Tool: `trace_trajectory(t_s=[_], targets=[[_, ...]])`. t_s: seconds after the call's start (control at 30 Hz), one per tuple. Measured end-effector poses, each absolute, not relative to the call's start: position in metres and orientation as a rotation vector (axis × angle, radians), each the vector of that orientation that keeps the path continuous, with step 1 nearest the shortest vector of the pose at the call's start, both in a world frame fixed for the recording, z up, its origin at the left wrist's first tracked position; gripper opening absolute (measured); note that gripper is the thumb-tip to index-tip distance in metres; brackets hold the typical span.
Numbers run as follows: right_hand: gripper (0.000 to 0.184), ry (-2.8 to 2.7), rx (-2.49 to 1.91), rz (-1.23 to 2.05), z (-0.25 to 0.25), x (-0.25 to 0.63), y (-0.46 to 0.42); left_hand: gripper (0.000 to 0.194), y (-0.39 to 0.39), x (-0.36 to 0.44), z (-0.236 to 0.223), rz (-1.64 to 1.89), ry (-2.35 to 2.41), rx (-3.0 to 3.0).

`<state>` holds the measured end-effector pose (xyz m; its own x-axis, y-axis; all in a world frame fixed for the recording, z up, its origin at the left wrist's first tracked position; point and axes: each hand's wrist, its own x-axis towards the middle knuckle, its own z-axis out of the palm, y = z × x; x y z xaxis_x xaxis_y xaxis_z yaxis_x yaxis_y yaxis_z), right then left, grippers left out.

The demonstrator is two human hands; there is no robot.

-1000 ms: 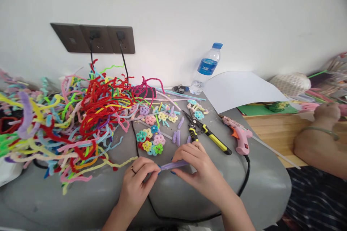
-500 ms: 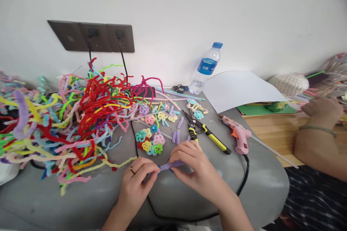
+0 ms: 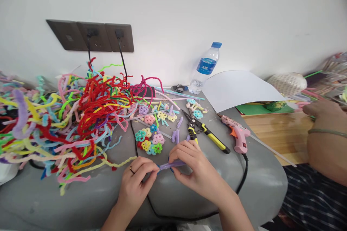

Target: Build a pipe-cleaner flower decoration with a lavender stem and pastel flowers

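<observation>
Between my two hands a purple pipe cleaner is stretched over the grey table. My left hand pinches one end between thumb and forefinger. My right hand is closed round the rest, whose far end is partly covered by its fingers. Short purple pipe cleaner pieces lie just beyond my right hand, beside yellow-and-black pliers. A cluster of colourful pipe cleaner flowers sits beyond the gap between my hands.
A big tangle of pipe cleaners covers the left side. On the right lie a pink glue gun with a black cord and a white paper sheet. A water bottle leans by the wall. Another person's arm is at far right.
My hands keep nearly the same place, both still on the purple pipe cleaner. The other person's arm at far right has shifted a little to the right.
</observation>
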<state>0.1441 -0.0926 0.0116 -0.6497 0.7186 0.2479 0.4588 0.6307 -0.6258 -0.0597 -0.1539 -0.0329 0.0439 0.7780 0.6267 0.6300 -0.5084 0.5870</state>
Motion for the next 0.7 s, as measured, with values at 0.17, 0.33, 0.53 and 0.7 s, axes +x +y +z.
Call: trace_trajectory(t_s=[0.17, 0.33, 0.53, 0.7], targets=[[0.029, -2.362, -0.925, 0.728, 0.0103, 0.1454, -0.0912, 0.015, -0.1542, -0.0596, -0.0337, 1.466, 1.464, 2.149], [0.029, -2.349, -0.923, 0.753, 0.0085, 0.1455, -0.0912, 0.014, -0.1537, -0.0591, -0.0330, 1.477, 1.458, 2.149], [0.030, -2.332, -0.940, 0.740, 0.0087, 0.1483, -0.0912, 0.014, -0.1536, -0.0595, -0.0320, 1.485, 1.463, 2.141], [0.030, -2.332, -0.940, 0.720, 0.0089, 0.1497, -0.0913, 0.015, -0.1535, -0.0592, -0.0306, 1.486, 1.468, 2.146]])
